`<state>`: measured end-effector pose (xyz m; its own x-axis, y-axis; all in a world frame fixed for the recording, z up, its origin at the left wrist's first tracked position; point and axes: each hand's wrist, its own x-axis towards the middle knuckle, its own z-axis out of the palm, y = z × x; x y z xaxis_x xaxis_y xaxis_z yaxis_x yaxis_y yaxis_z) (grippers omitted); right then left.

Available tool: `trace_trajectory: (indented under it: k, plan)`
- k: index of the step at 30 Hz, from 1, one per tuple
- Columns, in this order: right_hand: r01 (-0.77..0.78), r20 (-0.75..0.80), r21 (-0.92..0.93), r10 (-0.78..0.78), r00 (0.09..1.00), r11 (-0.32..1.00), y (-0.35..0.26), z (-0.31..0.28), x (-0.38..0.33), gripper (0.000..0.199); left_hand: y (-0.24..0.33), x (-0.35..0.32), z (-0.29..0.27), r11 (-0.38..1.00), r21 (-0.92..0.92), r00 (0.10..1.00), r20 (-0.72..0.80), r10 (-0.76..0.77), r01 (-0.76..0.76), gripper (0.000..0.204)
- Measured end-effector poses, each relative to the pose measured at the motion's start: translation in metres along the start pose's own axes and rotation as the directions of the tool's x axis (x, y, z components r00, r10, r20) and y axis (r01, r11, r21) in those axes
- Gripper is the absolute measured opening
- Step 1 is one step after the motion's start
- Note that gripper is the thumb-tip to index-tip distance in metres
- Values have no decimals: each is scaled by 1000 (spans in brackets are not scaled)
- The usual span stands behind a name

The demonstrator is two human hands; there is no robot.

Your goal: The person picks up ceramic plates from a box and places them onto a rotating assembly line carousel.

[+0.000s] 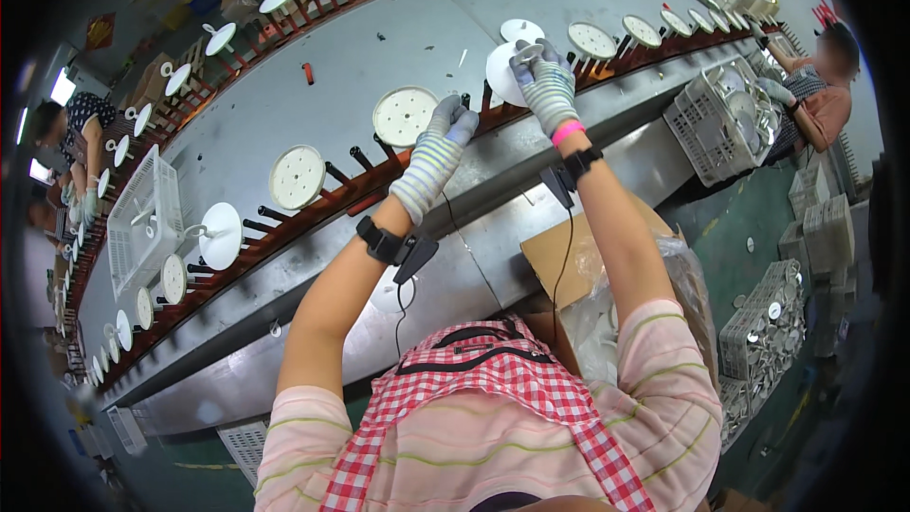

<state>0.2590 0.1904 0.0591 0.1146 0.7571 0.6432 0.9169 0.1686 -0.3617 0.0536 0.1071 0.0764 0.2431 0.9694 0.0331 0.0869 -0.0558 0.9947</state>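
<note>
My right hand [544, 85], in a striped knit glove, is closed on a white disc [502, 74] above the conveyor's near edge. Its fingers grip a small pale piece at the disc's upper side. Another white disc [520, 30] lies just beyond it. My left hand [442, 147], gloved alike, has its fingers curled together beside a black-tipped peg [465, 100]; what they hold, if anything, is hidden. Close by on its left, a cream disc with small holes [405, 116] sits at the row of pegs. A similar holed disc [298, 177] stands farther left.
Red-brown pegs ring the curved grey conveyor [379, 47], many bearing white discs. A white basket [144, 218] sits at left. At right, a co-worker [823, 100] stands by a crate of discs [706, 123]; another person [81, 133] works at far left. An open carton [559, 261] is near my right arm.
</note>
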Motion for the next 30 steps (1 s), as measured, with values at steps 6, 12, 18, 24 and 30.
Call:
trace_trajectory:
  k: [6, 12, 18, 24, 30]
  plan:
    - [3, 275, -165, 43, 960, 986, -22, 31, 20, 48, -11, 59, -22, 939, 342, 990, -138, 19, 30, 61]
    - [362, 305, 186, -403, 863, 914, -40, 37, -5, 49, -30, 112, -44, 901, 426, 992, -116, -41, 87, 53]
    - [31, 361, 385, -181, 915, 923, -86, 49, -15, 36, 16, 77, -62, 602, 790, 988, -26, -152, 113, 45]
    - [10, 755, 58, -51, 654, 998, -133, 98, 19, 39, -34, 90, -112, 318, 942, 994, 106, 19, -107, 37]
    - [55, 680, 52, -76, 729, 997, -151, 85, 11, 41, 4, 54, -117, 285, 957, 999, 44, 23, -49, 34]
